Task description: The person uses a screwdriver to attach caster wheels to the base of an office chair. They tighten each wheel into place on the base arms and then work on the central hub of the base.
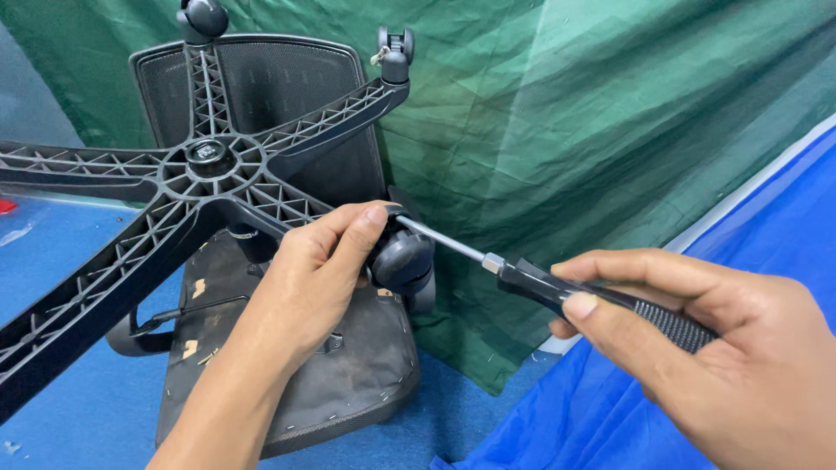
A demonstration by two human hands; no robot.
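- left hand wrapped over a black caster wheel, fingers curled, thumb on top near the wheel's upper edge, gripping it
- caster wheel sits at the end of one arm of the star base, the arm pointing toward the viewer's right, roughly centre of view
- right hand closed around the black textured handle of a screwdriver, thumb laid along the handle, fingers folded under
- screwdriver's metal shaft runs up-left from the handle, tip goes in at the top of the caster wheel just beside the left thumb; exact contact point hidden behind the thumb
- office chair lies upside down, black ribbed five-arm star base up, mesh backrest behind it
- underside of the seat dark and scuffed, resting on blue floor covering
- two more casters visible at the arm ends: one top left, one top centre
- green tarp draped behind the chair, blue sheet at right under the right hand
- small red thing at far left edge, too cropped to identify
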